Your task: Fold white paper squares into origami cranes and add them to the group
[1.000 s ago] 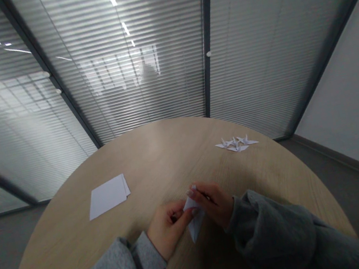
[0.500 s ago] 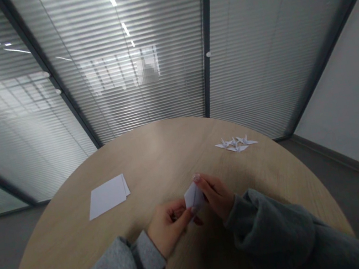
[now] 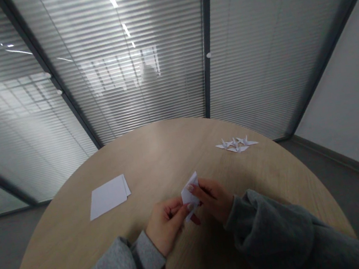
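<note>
A small folded piece of white paper (image 3: pixel 189 191) is held between my two hands, above the near part of the table. My left hand (image 3: pixel 166 224) pinches its lower left part, thumb on top and fingers behind. From the right, my right hand (image 3: pixel 213 197) grips it with the thumb lying across its face; the other fingers are partly hidden behind the paper. The upper tip of the paper sticks up above my right thumb. Grey sleeves cover both wrists.
Several white folded paper cranes (image 3: pixel 236 144) sit grouped at the back right of the round wooden table (image 3: pixel 165 151). A small stack of white paper sheets (image 3: pixel 107 197) lies on the left. Glass partitions with blinds (image 3: pixel 152 97) stand behind the table.
My right thumb has moved down and left across the paper's face. The paper has turned a little and its upper tip now points up and right. My left hand stays nearly in place.
</note>
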The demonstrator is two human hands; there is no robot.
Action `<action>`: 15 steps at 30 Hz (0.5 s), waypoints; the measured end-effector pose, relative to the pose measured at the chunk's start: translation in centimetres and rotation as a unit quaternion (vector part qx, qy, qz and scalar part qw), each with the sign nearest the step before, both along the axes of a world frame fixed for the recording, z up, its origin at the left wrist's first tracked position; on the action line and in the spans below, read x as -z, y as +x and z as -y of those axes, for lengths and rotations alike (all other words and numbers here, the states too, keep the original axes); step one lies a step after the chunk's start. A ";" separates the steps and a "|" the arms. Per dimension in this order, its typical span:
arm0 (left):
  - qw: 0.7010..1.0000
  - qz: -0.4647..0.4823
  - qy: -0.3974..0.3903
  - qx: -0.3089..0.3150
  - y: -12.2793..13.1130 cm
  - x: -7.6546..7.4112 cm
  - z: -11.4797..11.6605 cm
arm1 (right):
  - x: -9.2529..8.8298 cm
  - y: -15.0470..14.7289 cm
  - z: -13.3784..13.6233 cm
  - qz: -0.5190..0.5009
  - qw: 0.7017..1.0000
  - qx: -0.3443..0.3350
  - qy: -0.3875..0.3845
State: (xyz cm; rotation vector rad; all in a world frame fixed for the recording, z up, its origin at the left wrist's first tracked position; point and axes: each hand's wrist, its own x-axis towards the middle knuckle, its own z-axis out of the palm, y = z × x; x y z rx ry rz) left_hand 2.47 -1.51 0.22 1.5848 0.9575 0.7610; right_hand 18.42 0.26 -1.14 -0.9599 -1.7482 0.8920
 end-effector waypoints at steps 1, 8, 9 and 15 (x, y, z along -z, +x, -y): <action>1.000 0.000 0.001 0.001 0.0 0.0 0.0 | 0.0 -0.1 0.0 0.002 1.000 0.007 -0.003; 0.999 0.032 0.016 0.019 0.2 0.0 0.0 | 0.1 -0.2 -0.1 -0.013 0.999 0.018 -0.047; 0.999 0.036 0.017 0.024 0.2 -0.1 0.1 | 0.0 -0.1 -0.2 -0.012 0.999 0.021 -0.048; 0.998 0.031 0.011 0.045 0.3 0.0 0.3 | -0.3 0.0 0.0 -0.010 0.998 0.052 -0.025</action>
